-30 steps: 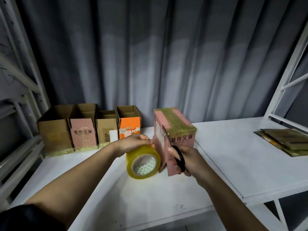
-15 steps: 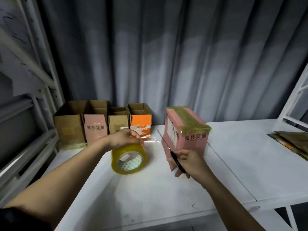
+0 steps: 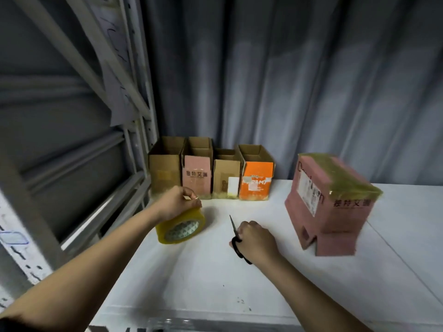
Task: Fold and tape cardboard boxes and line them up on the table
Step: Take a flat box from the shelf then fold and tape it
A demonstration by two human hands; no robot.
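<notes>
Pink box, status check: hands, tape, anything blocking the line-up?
Left hand grips tape roll; right hand holds scissors. Pink box taped on top, standing apart from both hands. Four open boxes lined at back; path beside them unobstructed.

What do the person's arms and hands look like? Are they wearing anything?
Both forearms are bare, with no gloves on the left hand or right hand. A thin ring shows on a left hand finger. A bit of dark sleeve peeks in at the bottom left corner, near the upper left arm.
</notes>
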